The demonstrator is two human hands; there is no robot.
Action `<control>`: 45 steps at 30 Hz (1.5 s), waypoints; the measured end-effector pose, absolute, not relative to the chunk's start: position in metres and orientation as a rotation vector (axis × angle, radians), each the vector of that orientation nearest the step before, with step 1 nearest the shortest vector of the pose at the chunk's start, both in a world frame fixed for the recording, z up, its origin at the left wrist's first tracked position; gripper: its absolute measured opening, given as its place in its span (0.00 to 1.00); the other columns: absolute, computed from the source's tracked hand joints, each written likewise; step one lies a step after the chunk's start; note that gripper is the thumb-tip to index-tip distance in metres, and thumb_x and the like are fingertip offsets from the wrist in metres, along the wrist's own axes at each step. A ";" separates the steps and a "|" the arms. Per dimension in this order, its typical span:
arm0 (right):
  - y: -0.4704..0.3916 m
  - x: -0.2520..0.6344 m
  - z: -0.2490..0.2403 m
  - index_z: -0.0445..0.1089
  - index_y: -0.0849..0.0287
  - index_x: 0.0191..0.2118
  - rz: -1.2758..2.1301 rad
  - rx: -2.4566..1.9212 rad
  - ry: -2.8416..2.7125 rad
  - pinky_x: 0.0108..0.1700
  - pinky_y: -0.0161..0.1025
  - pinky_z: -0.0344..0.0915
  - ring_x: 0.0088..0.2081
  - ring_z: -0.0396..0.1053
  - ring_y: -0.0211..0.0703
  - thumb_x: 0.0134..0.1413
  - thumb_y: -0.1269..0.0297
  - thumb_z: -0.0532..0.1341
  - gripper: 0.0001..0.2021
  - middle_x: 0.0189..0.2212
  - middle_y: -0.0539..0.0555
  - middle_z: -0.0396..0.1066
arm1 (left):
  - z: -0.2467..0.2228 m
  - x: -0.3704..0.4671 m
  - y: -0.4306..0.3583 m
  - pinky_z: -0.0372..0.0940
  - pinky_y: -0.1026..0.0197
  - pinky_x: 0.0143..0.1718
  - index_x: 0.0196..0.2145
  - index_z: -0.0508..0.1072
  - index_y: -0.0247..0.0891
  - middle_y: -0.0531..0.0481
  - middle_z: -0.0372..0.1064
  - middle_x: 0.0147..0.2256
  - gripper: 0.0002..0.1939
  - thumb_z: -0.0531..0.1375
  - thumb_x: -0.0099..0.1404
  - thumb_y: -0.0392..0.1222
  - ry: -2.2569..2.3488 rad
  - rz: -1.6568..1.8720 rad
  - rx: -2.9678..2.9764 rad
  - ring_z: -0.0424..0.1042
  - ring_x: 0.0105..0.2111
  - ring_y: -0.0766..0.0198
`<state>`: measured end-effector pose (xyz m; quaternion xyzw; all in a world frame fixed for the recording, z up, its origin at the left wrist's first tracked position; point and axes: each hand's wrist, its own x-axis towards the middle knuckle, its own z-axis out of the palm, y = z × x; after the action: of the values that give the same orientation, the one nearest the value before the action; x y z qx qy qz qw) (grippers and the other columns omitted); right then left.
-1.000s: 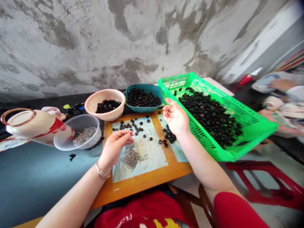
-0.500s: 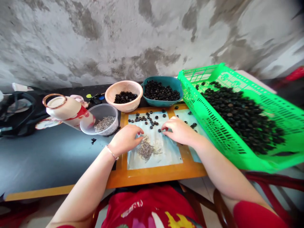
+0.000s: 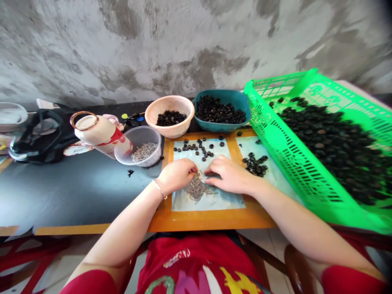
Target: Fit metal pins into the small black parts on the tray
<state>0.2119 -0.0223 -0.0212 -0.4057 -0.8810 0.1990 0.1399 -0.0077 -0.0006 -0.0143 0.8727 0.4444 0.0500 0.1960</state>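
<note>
My left hand (image 3: 179,174) is closed in a pinch at the left upper edge of a heap of thin metal pins (image 3: 196,188). What its fingertips hold, if anything, is hidden. Facing it, my right hand (image 3: 228,174) has curled fingers drawn in toward the thumb just right of the heap. A dark gap shows inside that hand, and I cannot make out what is in it. Beyond both hands, small black round pieces with centre holes (image 3: 197,153) lie scattered on a pale sheet (image 3: 226,201) taped to the table.
A clear tub (image 3: 153,157) holds more pins. Behind stand a pink bowl (image 3: 150,116) and a teal basin (image 3: 220,127) with black pieces. A large green crate (image 3: 284,171) of black pieces fills the right. Loose pieces (image 3: 255,164) lie beside it; a flask (image 3: 102,136) stands left.
My right hand has come closer to my left hand, covering the spot where a black piece lay by its fingertips. The view has shifted, showing more of the left side.
</note>
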 end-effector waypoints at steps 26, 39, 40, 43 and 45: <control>-0.020 0.229 -0.001 0.74 0.59 0.33 0.780 -1.364 -2.445 0.44 0.41 0.63 0.39 0.69 0.46 0.58 0.68 0.62 0.03 0.33 0.54 0.73 | -0.018 0.015 -0.020 0.63 0.55 0.50 0.39 0.78 0.39 0.46 0.74 0.38 0.07 0.61 0.64 0.41 0.940 0.278 2.499 0.70 0.43 0.56; -0.023 0.225 -0.011 0.75 0.58 0.35 0.721 -1.330 -2.440 0.44 0.41 0.64 0.39 0.70 0.46 0.56 0.66 0.63 0.04 0.32 0.54 0.73 | -0.018 0.014 -0.021 0.66 0.57 0.45 0.37 0.76 0.38 0.47 0.76 0.37 0.05 0.61 0.63 0.39 1.079 0.468 2.427 0.74 0.40 0.57; -0.023 0.223 -0.010 0.75 0.59 0.34 0.691 -1.331 -2.432 0.44 0.41 0.64 0.39 0.70 0.46 0.56 0.66 0.63 0.03 0.32 0.54 0.73 | -0.019 0.014 -0.022 0.66 0.57 0.45 0.37 0.76 0.38 0.47 0.77 0.37 0.05 0.60 0.63 0.38 1.105 0.480 2.424 0.74 0.40 0.57; -0.027 0.218 -0.006 0.75 0.59 0.33 0.614 -1.335 -2.408 0.44 0.41 0.64 0.39 0.70 0.46 0.55 0.67 0.64 0.03 0.31 0.54 0.74 | -0.022 0.013 -0.024 0.68 0.57 0.45 0.36 0.75 0.39 0.46 0.77 0.38 0.05 0.59 0.64 0.38 1.165 0.514 2.448 0.75 0.41 0.57; -0.029 0.214 -0.004 0.75 0.60 0.34 0.561 -1.338 -2.400 0.44 0.41 0.64 0.40 0.70 0.47 0.55 0.67 0.64 0.04 0.31 0.54 0.75 | -0.023 0.013 -0.024 0.68 0.57 0.44 0.36 0.75 0.39 0.46 0.77 0.37 0.05 0.58 0.64 0.38 1.198 0.546 2.467 0.76 0.39 0.57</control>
<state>0.2144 -0.0293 -0.0041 -0.4704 -0.8436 0.1972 0.1675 0.0126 -0.0244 -0.0226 0.8691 0.4220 0.1925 0.1720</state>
